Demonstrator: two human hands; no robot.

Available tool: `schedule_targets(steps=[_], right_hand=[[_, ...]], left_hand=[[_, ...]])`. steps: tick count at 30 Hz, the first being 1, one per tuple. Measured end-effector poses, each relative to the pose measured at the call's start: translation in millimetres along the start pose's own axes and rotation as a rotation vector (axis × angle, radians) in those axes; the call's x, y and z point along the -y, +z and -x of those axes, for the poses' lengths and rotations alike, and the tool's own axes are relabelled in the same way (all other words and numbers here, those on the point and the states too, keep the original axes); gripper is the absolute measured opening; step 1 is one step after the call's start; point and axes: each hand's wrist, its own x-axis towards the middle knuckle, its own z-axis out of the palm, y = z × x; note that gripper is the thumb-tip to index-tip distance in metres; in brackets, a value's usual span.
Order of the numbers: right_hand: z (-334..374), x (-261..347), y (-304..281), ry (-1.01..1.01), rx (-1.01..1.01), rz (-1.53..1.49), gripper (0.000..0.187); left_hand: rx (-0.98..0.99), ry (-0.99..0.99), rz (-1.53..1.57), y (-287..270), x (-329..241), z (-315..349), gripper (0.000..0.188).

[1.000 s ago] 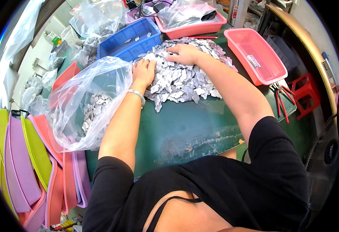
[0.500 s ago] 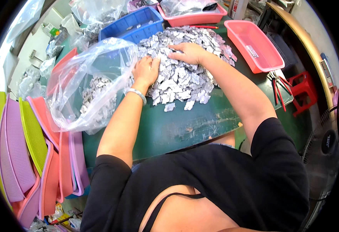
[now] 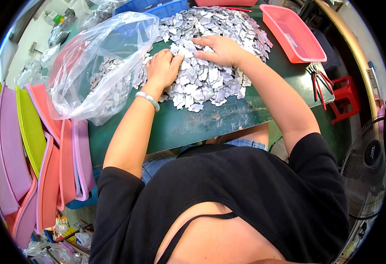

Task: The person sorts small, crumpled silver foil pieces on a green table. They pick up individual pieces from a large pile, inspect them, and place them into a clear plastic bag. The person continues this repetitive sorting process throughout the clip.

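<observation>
A broad heap of small, flat, silver-grey pieces [image 3: 210, 83] with wavy outlines, metal-looking, lies on the green table [image 3: 175, 132]. My left hand [image 3: 163, 69] rests palm down on the heap's left side, thumb apart from the fingers, a pale bangle [image 3: 148, 100] on the wrist. On the middle of the heap lies my right hand [image 3: 219, 50], fingers spread toward the left hand. Neither hand visibly grips a piece. Left of my left hand, a clear plastic bag [image 3: 65, 99] lies with its wide mouth toward the heap, and more grey pieces show through it.
A blue bin [image 3: 171, 9] stands behind the heap, a pink tray [image 3: 314, 52] at the far right. Red-handled pliers [image 3: 319, 88] lie on the right table corner. Stacked coloured baskets [image 3: 14, 149] crowd the left; a red stool [image 3: 346, 99] and a fan [image 3: 369, 171] stand right.
The whole view has shifted, so the table sits higher in the picture. Both hands stay on the heap, slightly farther apart. Green tabletop now shows between the bag's edge and the heap.
</observation>
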Motion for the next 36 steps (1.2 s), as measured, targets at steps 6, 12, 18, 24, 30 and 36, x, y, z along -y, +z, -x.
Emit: schedule_targets(steps=[6, 12, 18, 24, 30, 36], right_hand=[[13.9, 10.7, 8.1, -0.16, -0.094, 0.099, 0.062], [28.5, 22.8, -6.0, -0.147, -0.17, 0.004, 0.054], [33.3, 56.3, -6.1, -0.129, -0.234, -0.042, 0.046], [14.5, 68.4, 12.4, -0.186, -0.298, 0.006, 0.041], [29.1, 74.6, -5.3, -0.201, -0.155, 0.115, 0.044], [32.1, 64.8, 4.9, -0.238, -0.236, 0.033, 0.047]], left_hand=[[0.067, 0.031, -0.013, -7.0, 2.4, 20.6, 0.046], [0.002, 0.02, 0.032, -14.0, 5.2, 43.1, 0.047], [-0.148, 0.039, 0.256, -26.9, 3.2, 64.5, 0.047], [-0.24, 0.022, 0.393, -38.1, -1.3, 85.9, 0.027], [-0.124, -0.248, 0.775, -47.6, -7.0, 111.3, 0.019], [0.057, -0.378, 1.022, -40.5, -13.9, 120.0, 0.018]])
